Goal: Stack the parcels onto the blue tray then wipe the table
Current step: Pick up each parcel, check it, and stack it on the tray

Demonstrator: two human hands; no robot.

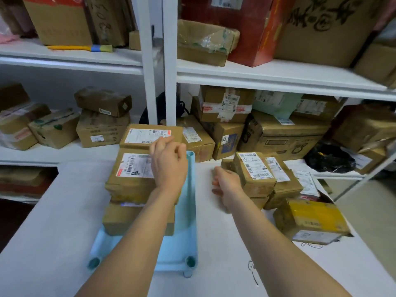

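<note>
From my station I see the stacked parcels (130,181) sitting on the blue tray (189,211), toward its left side, in the middle of the white desk (53,211). My left hand (169,162) hovers over the stack's right edge. Its grip is loose, the fingers half curled around nothing. My right hand (227,183) is at the left side of the loose parcel pile (255,174), well right of the tray. Blur hides the fingertips, so I cannot tell whether that grip has taken hold. A yellow-taped parcel (310,219) lies nearer me.
</note>
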